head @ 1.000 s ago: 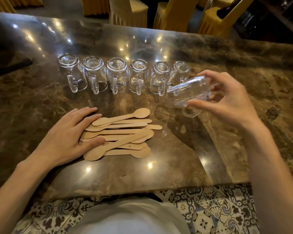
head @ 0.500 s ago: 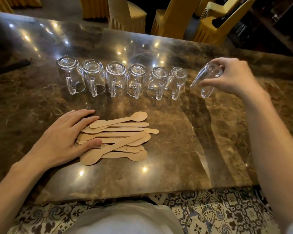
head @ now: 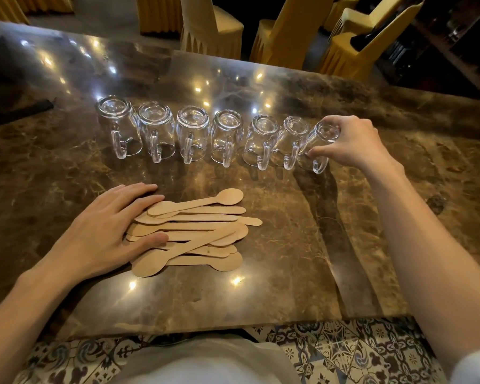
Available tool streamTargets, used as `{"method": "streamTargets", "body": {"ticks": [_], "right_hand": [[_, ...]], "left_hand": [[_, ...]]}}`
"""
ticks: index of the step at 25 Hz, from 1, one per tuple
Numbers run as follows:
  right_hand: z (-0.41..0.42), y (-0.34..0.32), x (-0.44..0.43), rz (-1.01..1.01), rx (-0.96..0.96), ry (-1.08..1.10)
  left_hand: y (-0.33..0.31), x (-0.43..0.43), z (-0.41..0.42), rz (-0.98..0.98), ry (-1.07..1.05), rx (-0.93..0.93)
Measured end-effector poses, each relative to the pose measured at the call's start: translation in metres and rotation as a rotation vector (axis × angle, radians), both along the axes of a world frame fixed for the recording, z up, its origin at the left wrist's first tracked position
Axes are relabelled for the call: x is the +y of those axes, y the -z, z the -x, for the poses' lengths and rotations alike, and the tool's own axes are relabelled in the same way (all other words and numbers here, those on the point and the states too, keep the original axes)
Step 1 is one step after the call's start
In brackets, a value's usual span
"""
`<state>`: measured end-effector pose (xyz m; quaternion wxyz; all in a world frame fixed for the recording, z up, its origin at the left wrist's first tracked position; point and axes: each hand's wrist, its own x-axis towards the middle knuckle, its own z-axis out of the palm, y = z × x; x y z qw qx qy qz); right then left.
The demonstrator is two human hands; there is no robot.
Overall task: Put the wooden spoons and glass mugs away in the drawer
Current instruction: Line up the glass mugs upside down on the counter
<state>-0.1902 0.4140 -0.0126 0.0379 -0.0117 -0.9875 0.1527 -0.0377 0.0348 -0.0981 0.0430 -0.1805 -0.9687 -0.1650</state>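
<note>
left hand (head: pixel 106 231) near left, flat, palm down, fingers spread pointing right, thumb out. right hand (head: pixel 352 144) far right, arm stretched forward, wrist bent, fingertips (head: pixel 312 154) pinched from above, thumb low on the near side

The counter (head: pixel 288 273) looks like polished brown marble, veined and glossy, mirroring ceiling lights as bright spots. The mugs (head: pixel 194 134) are clear, smooth glass with shiny handles. The spoons (head: pixel 194 231) are pale, flat wood, matt and unvarnished. Beyond the far edge, the chairs (head: pixel 214 26) wear yellow pleated cloth covers. The floor (head: pixel 358 353) below the near edge is patterned tile.
</note>
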Motion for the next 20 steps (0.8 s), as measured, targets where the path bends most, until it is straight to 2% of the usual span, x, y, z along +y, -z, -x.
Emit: {"method": "streamTargets", "body": {"ticks": [5,8,10,12,13,16,20], "right_hand": [[0.0,0.001,-0.001,-0.028,-0.037,0.004],[-0.01,-0.012,-0.004,-0.13,-0.081,0.054],[-0.028,-0.027,-0.011,-0.159,0.116,0.088],[-0.057,-0.038,-0.028,-0.054,0.346,0.006],[-0.072,-0.04,-0.04,0.015,0.381,-0.068],[-0.123,-0.033,-0.083,0.131,0.225,-0.256],[-0.18,-0.006,-0.128,0.245,0.08,-0.358]], "left_hand": [[-0.002,0.003,0.0,-0.017,0.002,0.014],[-0.006,0.001,-0.002,-0.118,-0.027,-0.021],[-0.007,-0.003,-0.006,-0.18,-0.075,-0.028],[-0.006,-0.008,-0.016,-0.186,-0.13,-0.026],[-0.006,-0.011,-0.021,-0.18,-0.154,-0.032],[-0.007,-0.025,-0.037,-0.145,-0.205,-0.036],[-0.006,-0.035,-0.057,-0.049,-0.243,-0.018]]}}
